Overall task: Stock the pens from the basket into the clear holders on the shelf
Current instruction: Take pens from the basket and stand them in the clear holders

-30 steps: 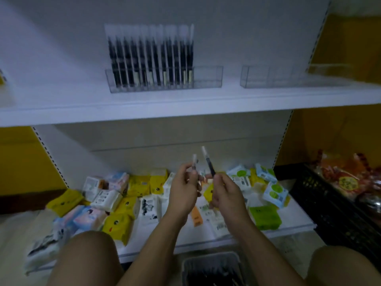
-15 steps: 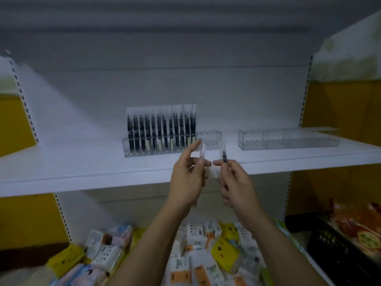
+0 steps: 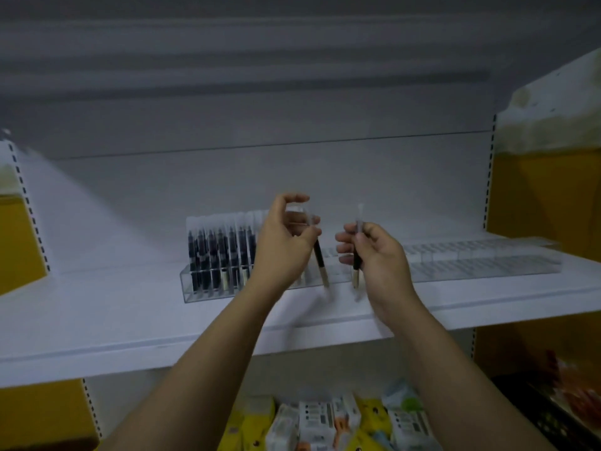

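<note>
We record the left hand (image 3: pixel 283 242) pinching a pen (image 3: pixel 319 260), slanted, over the part-filled clear holder (image 3: pixel 208 291) at 9 o'clock. The right hand (image 3: pixel 374 252) pinches a second pen (image 3: pixel 356 262), upright, near the first. A second clear holder (image 3: pixel 487 268) sits at 3 o'clock on the shelf (image 3: pixel 130 320)

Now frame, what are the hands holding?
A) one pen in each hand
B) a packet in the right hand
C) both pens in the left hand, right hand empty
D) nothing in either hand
A: the left hand pinches the left pen and the right hand grips the right pen, both roughly upright in front of the partly filled clear holder.
</note>
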Available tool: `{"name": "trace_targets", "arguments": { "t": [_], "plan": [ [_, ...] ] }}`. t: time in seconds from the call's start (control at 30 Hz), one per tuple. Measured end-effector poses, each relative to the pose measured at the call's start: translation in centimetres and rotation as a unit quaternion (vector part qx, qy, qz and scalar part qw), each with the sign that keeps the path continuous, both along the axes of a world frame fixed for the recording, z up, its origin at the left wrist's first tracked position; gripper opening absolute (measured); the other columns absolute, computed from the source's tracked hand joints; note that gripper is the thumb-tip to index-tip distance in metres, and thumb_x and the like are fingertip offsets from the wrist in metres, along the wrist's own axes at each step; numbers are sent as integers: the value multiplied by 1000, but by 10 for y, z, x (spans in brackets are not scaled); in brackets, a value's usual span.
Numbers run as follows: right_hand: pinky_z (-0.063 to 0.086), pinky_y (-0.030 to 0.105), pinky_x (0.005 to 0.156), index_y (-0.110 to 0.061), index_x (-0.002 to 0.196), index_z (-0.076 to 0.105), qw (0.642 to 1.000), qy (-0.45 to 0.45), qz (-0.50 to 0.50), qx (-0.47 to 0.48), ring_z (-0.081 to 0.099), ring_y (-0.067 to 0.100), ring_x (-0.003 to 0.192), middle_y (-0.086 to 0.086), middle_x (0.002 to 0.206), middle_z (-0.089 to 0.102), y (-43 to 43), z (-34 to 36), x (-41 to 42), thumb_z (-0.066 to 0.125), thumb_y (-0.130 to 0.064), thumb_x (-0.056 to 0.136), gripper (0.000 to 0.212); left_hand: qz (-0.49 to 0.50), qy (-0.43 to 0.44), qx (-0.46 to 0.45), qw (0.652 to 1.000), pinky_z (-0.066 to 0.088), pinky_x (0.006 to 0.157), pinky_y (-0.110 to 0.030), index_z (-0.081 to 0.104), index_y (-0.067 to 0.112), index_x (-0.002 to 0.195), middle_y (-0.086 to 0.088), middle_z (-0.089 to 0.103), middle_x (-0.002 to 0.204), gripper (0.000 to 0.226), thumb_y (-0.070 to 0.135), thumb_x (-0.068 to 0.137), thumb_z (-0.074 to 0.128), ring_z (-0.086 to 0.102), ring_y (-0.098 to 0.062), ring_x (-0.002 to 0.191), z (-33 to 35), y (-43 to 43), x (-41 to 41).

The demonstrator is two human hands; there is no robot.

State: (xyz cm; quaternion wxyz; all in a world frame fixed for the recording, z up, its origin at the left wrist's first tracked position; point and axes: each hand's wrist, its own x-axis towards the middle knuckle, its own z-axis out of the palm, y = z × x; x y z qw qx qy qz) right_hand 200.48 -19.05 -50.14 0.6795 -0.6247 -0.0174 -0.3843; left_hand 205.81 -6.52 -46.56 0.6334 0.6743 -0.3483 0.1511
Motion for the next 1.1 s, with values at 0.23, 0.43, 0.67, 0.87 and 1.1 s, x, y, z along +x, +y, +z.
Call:
{"name": "trace_targets", "arguments": {
  "t": [0.23, 0.43, 0.67, 0.87, 1.1],
  "plan": [
    [39, 24, 56, -19, 105, 61, 1000, -21, -3, -10, 42, 9, 61, -3, 73, 48, -21, 24, 42, 40, -14, 103, 21, 61, -79, 38, 994, 55, 72, -23, 55, 28, 108, 4, 64, 101, 21, 18, 92, 64, 64, -8, 88, 27, -17, 34],
    [50, 30, 75, -25, 95, 66, 998, -42, -33, -15, 52, 10, 73, -7, 78, 55, -31, 40, 73, 41, -27, 103, 26, 81, -127, 43, 988, 52, 72, -13, 59, 24, 104, 6, 66, 94, 17, 20, 89, 68, 64, -1, 84, 47, -32, 60],
    [49, 35, 91, -25, 98, 69, 998, -41, -31, 24, 57, 2, 88, -11, 91, 63, -39, 47, 106, 49, -31, 99, 21, 103, -142, 99, 980, 54, 73, -19, 61, 24, 101, 8, 67, 90, 17, 19, 87, 70, 65, -3, 83, 46, -44, 89],
    [52, 28, 74, -27, 97, 64, 992, -37, -99, -70, 59, 6, 75, -7, 81, 65, -44, 38, 130, 59, -24, 95, 6, 130, -134, 161, 969, 54, 65, -16, 61, 23, 100, 7, 66, 87, 17, 21, 86, 72, 65, -5, 78, 38, -42, 103],
    [40, 10, 58, -19, 113, 62, 972, -13, -141, -186, 51, -3, 60, -10, 71, 54, -43, 27, 133, 63, -20, 92, 21, 175, -166, 274, 931, 56, 78, -37, 60, 21, 96, 6, 67, 90, 15, 28, 87, 70, 65, -14, 83, 39, -44, 104]
  ]
}}
